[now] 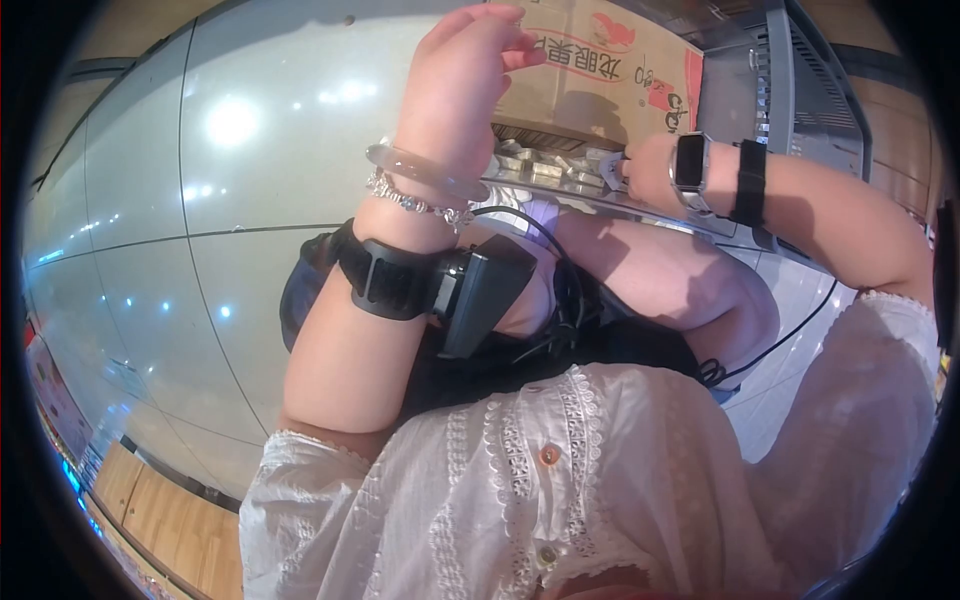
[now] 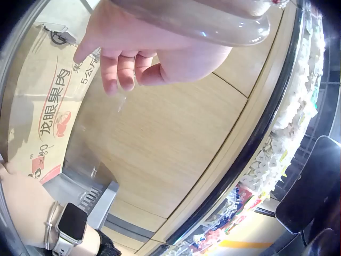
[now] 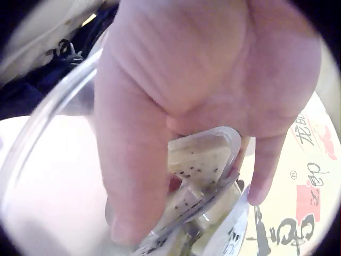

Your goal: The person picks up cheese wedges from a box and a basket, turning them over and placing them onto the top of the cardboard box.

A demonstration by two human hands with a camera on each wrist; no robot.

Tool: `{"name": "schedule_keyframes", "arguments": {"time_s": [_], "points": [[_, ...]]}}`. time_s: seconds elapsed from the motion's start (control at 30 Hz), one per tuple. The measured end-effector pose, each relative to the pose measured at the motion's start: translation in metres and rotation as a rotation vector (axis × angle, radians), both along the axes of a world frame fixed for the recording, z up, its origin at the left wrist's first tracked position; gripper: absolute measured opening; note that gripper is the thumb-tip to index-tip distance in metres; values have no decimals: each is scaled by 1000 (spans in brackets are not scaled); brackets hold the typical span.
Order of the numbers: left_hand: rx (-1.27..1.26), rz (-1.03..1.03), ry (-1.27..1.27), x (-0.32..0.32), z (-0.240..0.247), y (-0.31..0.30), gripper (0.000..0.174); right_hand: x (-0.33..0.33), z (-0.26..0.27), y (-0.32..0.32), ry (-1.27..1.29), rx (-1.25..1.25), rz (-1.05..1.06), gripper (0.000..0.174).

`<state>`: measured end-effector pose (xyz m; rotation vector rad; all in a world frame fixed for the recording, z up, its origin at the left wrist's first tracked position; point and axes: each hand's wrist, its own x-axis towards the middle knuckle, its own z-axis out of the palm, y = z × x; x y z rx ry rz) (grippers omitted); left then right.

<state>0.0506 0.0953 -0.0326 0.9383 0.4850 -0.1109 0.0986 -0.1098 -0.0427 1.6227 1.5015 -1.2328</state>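
My right hand (image 3: 197, 80) reaches palm-down into a clear-walled bin, its thumb and fingers around small clear plastic cups (image 3: 205, 157) with pale, black-specked contents and printed lids. In the head view, a whitish cup edge (image 1: 609, 168) shows at the fingertips of that hand. More small wrapped cups or packs (image 1: 546, 170) lie in the bin beside it. My left hand (image 1: 455, 85) is raised over the left end of a cardboard box (image 1: 590, 105), fingers loosely bent and nothing in them. The box, printed with red and black characters, stands just beyond the bin.
A grey metal rack (image 1: 825, 110) stands right of the box. In the left wrist view, a wood-panelled cabinet (image 2: 160, 133) has a display of wrapped goods (image 2: 266, 160) along its top. A black cable (image 1: 573, 290) runs across my lap. Pale floor tiles (image 1: 120, 180) spread to the left.
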Motion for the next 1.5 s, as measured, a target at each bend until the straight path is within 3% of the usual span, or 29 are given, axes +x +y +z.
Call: {"name": "schedule_keyframes", "arguments": {"time_s": [0.1,0.2,0.37,0.43,0.53,0.73,1.0,1.1,1.33,1.4,1.5], "points": [[25,-2,13,2,2,-1,22,3,3,-10,-34,-176,-103,41],[40,-4,35,2,3,-1,22,7,6,-6,-12,-296,-17,53],[34,-8,19,1,2,0,22,6,13,-5,-81,-258,8,57],[35,-4,16,2,1,0,22,8,10,-8,-24,-71,-95,67],[34,-1,16,1,2,-2,22,8,15,3,-78,-229,-142,76],[56,5,5,1,6,-5,22,0,-2,-6,-123,-210,-115,60],[88,5,10,5,3,-7,22,-1,-1,-7,7,20,-140,47],[68,20,-9,5,0,-7,21,-1,-5,0,10,-107,-43,45],[46,50,-34,8,-1,-8,22,2,-21,3,-28,-184,9,44],[24,63,-50,9,-3,-9,22,1,-29,0,-21,-166,-84,48],[8,77,-75,11,-4,-9,21,1,-35,-7,-35,-133,-32,55]]}}
